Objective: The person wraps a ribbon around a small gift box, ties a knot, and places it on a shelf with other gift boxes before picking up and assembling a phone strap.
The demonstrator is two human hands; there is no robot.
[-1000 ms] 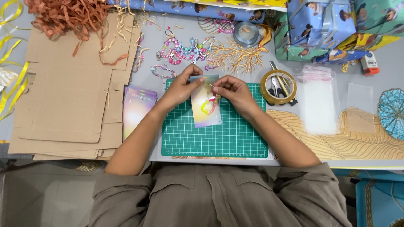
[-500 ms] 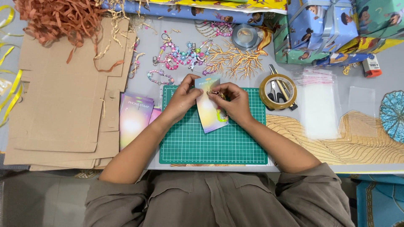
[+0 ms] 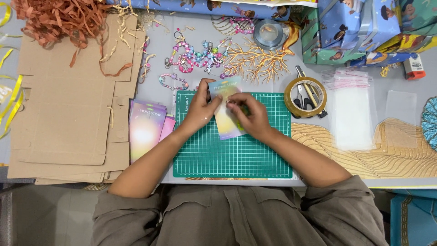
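Both hands have slid a touch toward the far edge of the green cutting mat (image 3: 232, 155) since a moment ago, and the pastel backing card (image 3: 226, 119) has straightened up with them. The left hand (image 3: 200, 109) has its grip pinched on the card's left edge, thumb on top; the right hand (image 3: 250, 116) is curled over the card's right side, fingers closed on it, with something small and greenish under the fingertips that I can't make out. The card lies on the mat's far half, its top poking past the mat's far edge. Left of the mat, a stack of matching cards (image 3: 145, 130) sits beside flattened cardboard (image 3: 68, 114) by the surface's left edge. Right of the mat, a tape roll (image 3: 291, 93) rings some scissors, clear sleeves (image 3: 353, 109) beyond it. Further out, beaded straps (image 3: 200, 57), then orange paper shred (image 3: 59, 20) at the far left corner.
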